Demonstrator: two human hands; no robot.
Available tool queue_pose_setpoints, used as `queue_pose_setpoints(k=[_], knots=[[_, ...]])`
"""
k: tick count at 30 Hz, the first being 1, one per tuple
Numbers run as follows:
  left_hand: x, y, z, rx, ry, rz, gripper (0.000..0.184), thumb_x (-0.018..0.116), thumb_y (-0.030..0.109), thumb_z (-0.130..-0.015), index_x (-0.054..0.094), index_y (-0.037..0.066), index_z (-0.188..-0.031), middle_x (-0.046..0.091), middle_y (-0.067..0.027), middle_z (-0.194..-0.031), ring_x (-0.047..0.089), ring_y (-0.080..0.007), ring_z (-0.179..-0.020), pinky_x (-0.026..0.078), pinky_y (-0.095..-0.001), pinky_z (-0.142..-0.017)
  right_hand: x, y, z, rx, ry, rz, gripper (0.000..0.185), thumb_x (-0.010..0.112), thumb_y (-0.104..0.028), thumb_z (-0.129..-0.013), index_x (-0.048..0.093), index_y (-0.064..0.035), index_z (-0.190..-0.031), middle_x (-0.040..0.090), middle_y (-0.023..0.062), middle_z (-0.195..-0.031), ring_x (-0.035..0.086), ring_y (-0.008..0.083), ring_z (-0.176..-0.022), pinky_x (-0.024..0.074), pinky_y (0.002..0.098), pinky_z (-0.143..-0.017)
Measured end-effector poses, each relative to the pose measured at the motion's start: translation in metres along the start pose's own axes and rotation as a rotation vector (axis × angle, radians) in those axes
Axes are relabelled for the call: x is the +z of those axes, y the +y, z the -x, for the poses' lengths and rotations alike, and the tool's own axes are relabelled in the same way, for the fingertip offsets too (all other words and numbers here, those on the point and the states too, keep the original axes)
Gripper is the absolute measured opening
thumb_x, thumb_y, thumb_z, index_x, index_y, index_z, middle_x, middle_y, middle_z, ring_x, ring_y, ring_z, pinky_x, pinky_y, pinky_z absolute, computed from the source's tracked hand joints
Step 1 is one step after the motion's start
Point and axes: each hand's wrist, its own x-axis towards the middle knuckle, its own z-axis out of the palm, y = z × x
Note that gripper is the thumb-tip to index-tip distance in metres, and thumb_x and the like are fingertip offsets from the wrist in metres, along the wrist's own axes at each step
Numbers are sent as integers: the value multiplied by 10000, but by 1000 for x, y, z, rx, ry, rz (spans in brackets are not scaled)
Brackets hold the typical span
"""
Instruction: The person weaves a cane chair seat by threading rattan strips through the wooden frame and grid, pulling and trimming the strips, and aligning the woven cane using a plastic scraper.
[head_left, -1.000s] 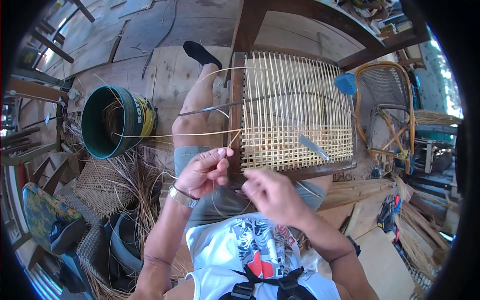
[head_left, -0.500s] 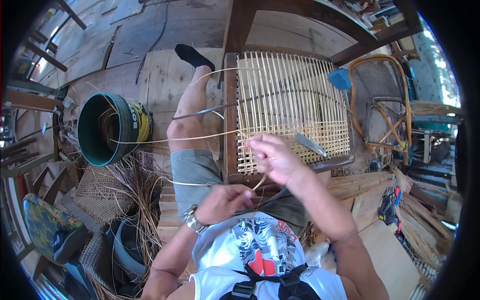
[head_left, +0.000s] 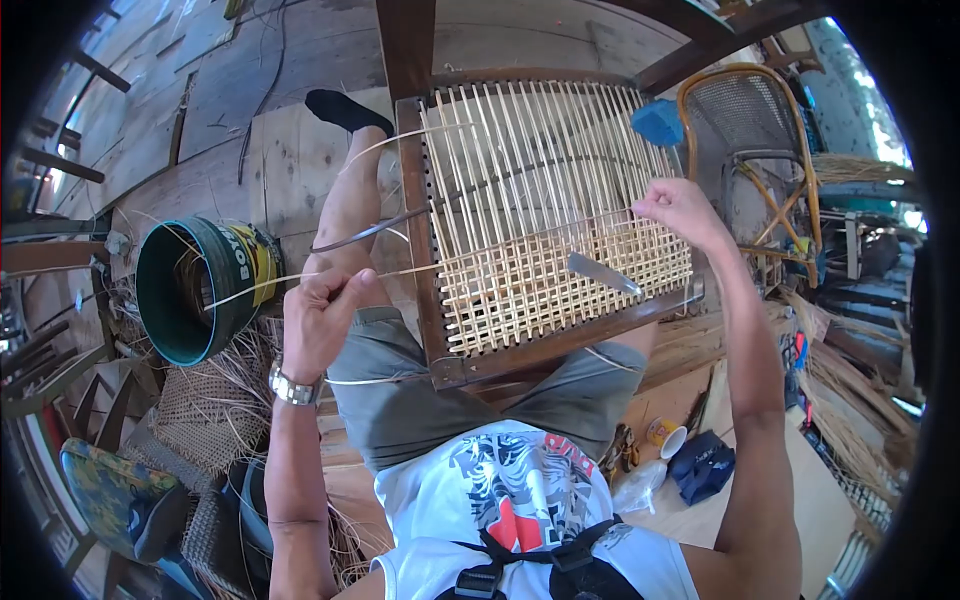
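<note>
A long pale cane strand point(head_left: 405, 270) stretches from the green bucket point(head_left: 190, 345) across the wooden seat frame point(head_left: 425, 320). My left hand point(head_left: 322, 315), wearing a metal watch, is closed on the strand left of the frame. At the seat's right side, my right hand point(head_left: 680, 210) pinches the strand's far part above the cane weave point(head_left: 520, 290). Close woven rows fill the near part of the seat; lengthwise strands alone span the far part. On the weave lies a flat metal blade point(head_left: 603, 273). A dark curved strip point(head_left: 375, 228) passes through the lengthwise strands.
A rattan-framed chair point(head_left: 800, 170) stands right of the seat, with a blue object point(head_left: 657, 122) near the frame's corner. Loose cane point(head_left: 235, 370) and a woven mat point(head_left: 205, 410) lie below the bucket. A yellow cup point(head_left: 665, 437) and dark cloth bag point(head_left: 702, 467) are at lower right.
My hands have moved apart: the right went right and away across the seat, the left went left and up. The strand now runs taut between them. The view has shifted slightly.
</note>
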Motion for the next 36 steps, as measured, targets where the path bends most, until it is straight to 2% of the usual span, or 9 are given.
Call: queue_pose_setpoints(k=[5,12,16,18,22,24,28,32,36], knots=[[6,-28,7,-232,-32,108,369,738,338,-942,718,-2,-801,454,66,-572,350,-38,-573,286,-258,-491,21,32,-17,-120,10,-97,351,788,-314,-853,594,-64,-703,527,-10,-648,455,106,-619,386,313,-575],[3,-41,-3,-153,-23,-116,447,738,423,-915,695,8,-754,458,18,-574,388,-54,-587,326,-277,-510,27,30,-3,-114,99,-170,333,786,-265,-866,562,-76,-709,521,-22,-622,458,73,-608,390,271,-563],[-15,-72,-19,-125,-46,-410,455,719,487,-892,723,42,-801,607,-107,-604,569,-196,-552,445,-351,-559,13,42,12,-235,89,-341,292,772,-247,-874,585,-71,-735,583,-1,-680,520,72,-657,439,272,-609],[-48,-77,-9,-161,-89,-600,421,721,473,-877,754,54,-907,706,-170,-785,684,-304,-735,526,-402,-675,-7,84,7,-208,99,-252,215,750,-224,-865,638,-55,-793,640,-2,-772,599,88,-777,481,260,-730],[-95,-72,28,123,374,-816,370,756,327,-884,727,38,-1113,726,-175,-978,684,-316,-949,554,-397,-743,-33,187,9,-48,216,-79,289,750,-241,-868,586,-39,-743,598,0,-703,552,100,-704,447,302,-655],[-68,-21,36,-45,446,-573,304,766,245,-890,723,34,-1105,719,-115,-926,690,-216,-857,538,-325,-693,-17,193,12,-72,325,-29,318,751,-277,-870,587,-32,-751,601,38,-697,560,137,-687,450,325,-653],[17,60,25,204,188,-124,177,755,142,-903,724,14,-1020,683,-41,-836,577,-41,-678,450,-215,-601,22,201,-8,-54,588,-114,344,751,-326,-876,615,-21,-795,629,109,-722,598,214,-691,465,365,-668],[87,118,-20,248,-25,-90,165,745,163,-911,733,24,-1001,624,3,-657,513,-39,-579,402,-226,-536,56,210,-19,-122,732,-410,320,739,-369,-887,712,-50,-893,700,138,-834,663,257,-763,496,370,-703],[154,161,-57,353,-149,-109,225,730,228,-926,738,23,-1018,577,17,-590,455,-45,-548,350,-261,-502,69,193,-11,175,787,-306,380,691,-483,-901,726,-105,-907,706,157,-872,673,358,-823,515,435,-731]])
